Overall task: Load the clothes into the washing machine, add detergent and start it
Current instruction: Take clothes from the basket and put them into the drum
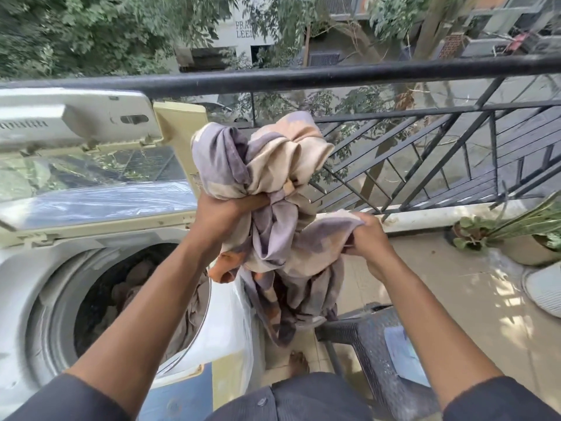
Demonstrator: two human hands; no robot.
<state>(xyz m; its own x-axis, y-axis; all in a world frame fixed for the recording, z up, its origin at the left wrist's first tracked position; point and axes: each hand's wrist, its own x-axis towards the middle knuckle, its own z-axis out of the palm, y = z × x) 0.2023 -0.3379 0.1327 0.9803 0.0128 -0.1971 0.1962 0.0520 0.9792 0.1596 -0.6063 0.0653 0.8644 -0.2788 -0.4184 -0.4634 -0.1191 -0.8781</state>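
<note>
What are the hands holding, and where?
A bunched cloth: the left hand grips its gathered middle, the right hand pinches a lower fold.

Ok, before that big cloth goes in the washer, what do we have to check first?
1. Lid up and out of the way: ok, it stands raised behind the opening.
2. Both hands holding the cloth: ok, the left hand grips the bunched part and the right hand pinches a fold.
3. Cloth over the drum: not ok, it hangs to the right of the washer, above the chair.
4. Room in the drum: cannot tell; clothes already lie inside, depth hidden.
5. Trailing end free: cannot tell; the bottom hangs down near the chair.
</note>
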